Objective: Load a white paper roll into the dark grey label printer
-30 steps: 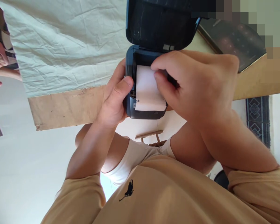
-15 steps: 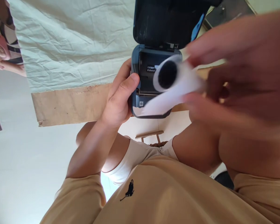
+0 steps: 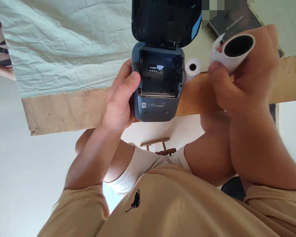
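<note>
My left hand (image 3: 122, 98) grips the left side of a dark blue label printer (image 3: 151, 110), its thumb on the rim of the paper bay. The printer's black lid (image 3: 160, 23) is swung up, and no roll sits in the bay, where a small printed sticker shows. To the right, my right hand (image 3: 251, 75) is closed around a white paper roll (image 3: 228, 64) with a dark hollow core; the paper's loose end curls on its left side. A second, smaller white roll (image 3: 192, 68) stands on the table just right of the printer.
A pale green cloth (image 3: 71, 46) covers much of the table, leaving a bare wooden edge (image 3: 66, 110) in front. A dark flat device (image 3: 236, 23) lies at the back right. Part of another person (image 3: 0, 49) shows at the far left. Below the table is a wooden stool (image 3: 155, 143).
My right hand has drawn the paper roll away from above the printer bay, to the right. The bay and the smaller roll are now uncovered. My left hand keeps its hold.
</note>
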Demonstrator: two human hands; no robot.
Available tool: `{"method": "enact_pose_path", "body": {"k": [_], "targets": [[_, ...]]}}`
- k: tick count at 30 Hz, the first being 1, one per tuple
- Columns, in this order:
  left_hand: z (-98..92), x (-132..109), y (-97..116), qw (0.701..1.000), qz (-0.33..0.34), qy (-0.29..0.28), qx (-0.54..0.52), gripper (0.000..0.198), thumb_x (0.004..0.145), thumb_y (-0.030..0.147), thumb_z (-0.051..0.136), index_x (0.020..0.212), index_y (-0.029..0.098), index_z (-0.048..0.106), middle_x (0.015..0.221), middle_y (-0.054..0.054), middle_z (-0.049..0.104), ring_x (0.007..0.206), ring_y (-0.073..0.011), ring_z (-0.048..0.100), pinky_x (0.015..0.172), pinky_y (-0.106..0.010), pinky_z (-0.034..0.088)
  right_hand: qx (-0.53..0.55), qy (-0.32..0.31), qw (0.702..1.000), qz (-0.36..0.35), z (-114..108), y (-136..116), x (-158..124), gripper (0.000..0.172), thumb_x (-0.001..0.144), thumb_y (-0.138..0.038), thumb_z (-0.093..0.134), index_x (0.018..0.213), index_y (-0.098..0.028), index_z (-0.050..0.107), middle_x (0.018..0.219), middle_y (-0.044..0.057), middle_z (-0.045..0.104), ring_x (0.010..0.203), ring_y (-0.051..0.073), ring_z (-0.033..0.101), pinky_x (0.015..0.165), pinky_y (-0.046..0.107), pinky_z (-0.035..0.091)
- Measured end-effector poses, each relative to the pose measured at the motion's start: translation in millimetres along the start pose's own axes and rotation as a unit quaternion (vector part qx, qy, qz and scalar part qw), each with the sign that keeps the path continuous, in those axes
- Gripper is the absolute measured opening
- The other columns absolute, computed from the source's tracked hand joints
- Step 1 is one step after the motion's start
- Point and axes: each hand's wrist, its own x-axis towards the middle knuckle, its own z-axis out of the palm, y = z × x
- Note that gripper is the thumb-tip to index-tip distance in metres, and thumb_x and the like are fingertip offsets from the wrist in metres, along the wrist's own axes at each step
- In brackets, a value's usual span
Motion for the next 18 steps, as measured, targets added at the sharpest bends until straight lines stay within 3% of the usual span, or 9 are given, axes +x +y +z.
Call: {"method": "enact_pose_path", "body": {"k": [3, 6, 9, 12, 15, 18], "targets": [[0.2, 0.9, -0.9, 1.0, 0.005, 0.011, -0.002, 0.036, 0.084, 0.052, 0.083, 0.114, 0.032, 0.079, 0.131, -0.005, 0.079, 0.138, -0.0404, 0.067, 0.098, -0.054, 0.067, -0.05, 0.039, 0.996, -0.054, 4.8, 1.9, 2.2, 0.035, 0.097, -0.044, 0.064, 0.127, -0.025, 0.06, 0.114, 0.009, 0.067, 0.102, 0.021, 0.062, 0.09, 0.037, 0.051], [-0.5, 1.1, -1.3, 1.0, 0.012, 0.013, 0.003, 0.036, 0.086, 0.052, 0.082, 0.115, 0.03, 0.079, 0.128, -0.006, 0.079, 0.138, -0.0405, 0.067, 0.097, -0.051, 0.066, -0.048, -0.032, 0.998, 0.001, 7.9, 3.8, 5.1, 0.045, 0.094, -0.04, 0.069, 0.135, -0.027, 0.055, 0.127, 0.009, 0.065, 0.108, 0.022, 0.065, 0.094, 0.038, 0.052], [-1.2, 0.9, -1.0, 1.0, 0.005, 0.005, 0.01, 0.036, 0.089, 0.053, 0.08, 0.118, 0.031, 0.078, 0.118, -0.006, 0.081, 0.135, -0.0412, 0.069, 0.094, -0.05, 0.066, -0.073, -0.079, 0.992, 0.063, 8.9, 0.6, 7.0, 0.055, 0.09, -0.038, 0.074, 0.139, -0.029, 0.05, 0.124, 0.008, 0.066, 0.101, 0.022, 0.066, 0.093, 0.041, 0.052], [-1.9, 0.7, -0.4, 1.0, 0.003, 0.001, 0.008, 0.033, 0.09, 0.052, 0.079, 0.115, 0.031, 0.077, 0.112, -0.006, 0.082, 0.136, -0.0408, 0.069, 0.095, -0.05, 0.065, -0.078, -0.014, 0.997, -0.008, 5.6, -12.2, 8.1, 0.06, 0.087, -0.03, 0.07, 0.143, -0.027, 0.049, 0.129, 0.009, 0.068, 0.099, 0.02, 0.067, 0.087, 0.037, 0.054], [-2.9, 0.3, -0.2, 1.0, 0.001, 0.004, -0.007, 0.033, 0.087, 0.051, 0.083, 0.111, 0.029, 0.076, 0.116, -0.006, 0.081, 0.138, -0.0408, 0.068, 0.098, -0.05, 0.064, -0.008, 0.064, 0.993, -0.094, -1.3, -31.3, 7.6, 0.046, 0.09, -0.029, 0.062, 0.136, -0.025, 0.055, 0.126, 0.008, 0.069, 0.082, 0.014, 0.061, 0.074, 0.032, 0.053], [-3.8, -0.6, -0.4, 1.0, -0.003, 0.006, -0.024, 0.037, 0.086, 0.05, 0.086, 0.112, 0.026, 0.074, 0.123, -0.006, 0.079, 0.141, -0.0401, 0.067, 0.103, -0.05, 0.063, 0.045, 0.052, 0.992, -0.104, -4.5, -47.1, 4.7, 0.039, 0.097, -0.03, 0.057, 0.136, -0.029, 0.055, 0.122, 0.004, 0.072, 0.061, 0.007, 0.049, 0.063, 0.029, 0.05]]}}
